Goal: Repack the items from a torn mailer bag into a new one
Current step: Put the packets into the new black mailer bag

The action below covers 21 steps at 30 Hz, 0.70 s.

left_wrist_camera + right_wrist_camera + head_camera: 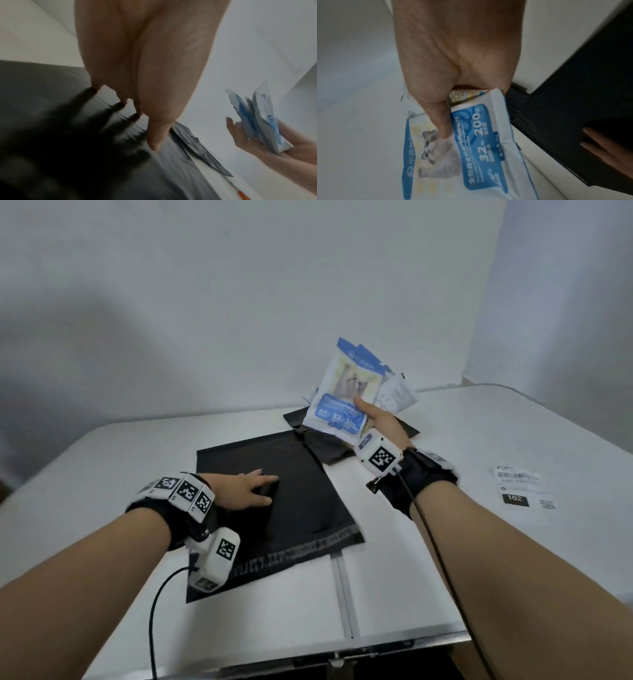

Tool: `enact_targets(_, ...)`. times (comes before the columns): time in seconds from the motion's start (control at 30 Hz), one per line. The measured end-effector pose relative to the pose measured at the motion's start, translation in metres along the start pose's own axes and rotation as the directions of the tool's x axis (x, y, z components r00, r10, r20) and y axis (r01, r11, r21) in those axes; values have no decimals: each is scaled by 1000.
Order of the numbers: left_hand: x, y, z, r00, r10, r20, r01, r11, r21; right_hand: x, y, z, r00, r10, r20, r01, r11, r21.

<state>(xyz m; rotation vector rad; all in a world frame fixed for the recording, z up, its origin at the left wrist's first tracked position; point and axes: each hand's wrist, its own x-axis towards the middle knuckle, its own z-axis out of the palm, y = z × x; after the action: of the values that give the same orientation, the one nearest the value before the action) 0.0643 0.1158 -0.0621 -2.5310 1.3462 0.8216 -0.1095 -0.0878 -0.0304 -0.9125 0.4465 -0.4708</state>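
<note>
A flat black mailer bag (301, 498) lies on the white table (137, 460) in front of me, its sealing strip toward me. My left hand (251, 491) rests on it with fingers spread and straight (154, 135). Behind it to the right lies a crumpled black mailer (329, 450). Above that one, my right hand (373, 412) grips a stack of white-and-blue pet food pouches (346, 395) with a cat picture, thumb on the front (443, 127). The same pouches (262, 121) show edge-on in the left wrist view. Small white sachets (394, 395) stick out behind the stack.
A white shipping label (520, 487) with a barcode and "102" lies on the table at the right. A seam (344, 594) runs across the tabletop toward the near edge. A pale wall stands close behind the table.
</note>
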Motion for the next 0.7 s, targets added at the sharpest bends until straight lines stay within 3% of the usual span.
enact_targets(0.27,-7,-31,0,972,-236,-19,237,967,98,-12,31,20,997,28,-73,-33,998,-62)
enact_targets(0.47,6,-43,-3,930,-334,-151,349,934,82,-23,30,17,991,45,-124,-53,997,-62)
enact_targets(0.57,9,-38,-10,925,-328,-194,336,942,8,-22,33,18,986,78,-147,-88,994,-65)
enact_targets(0.7,1,-33,-18,926,-206,-315,157,973,-171,-22,41,21,974,137,-182,-139,990,-1)
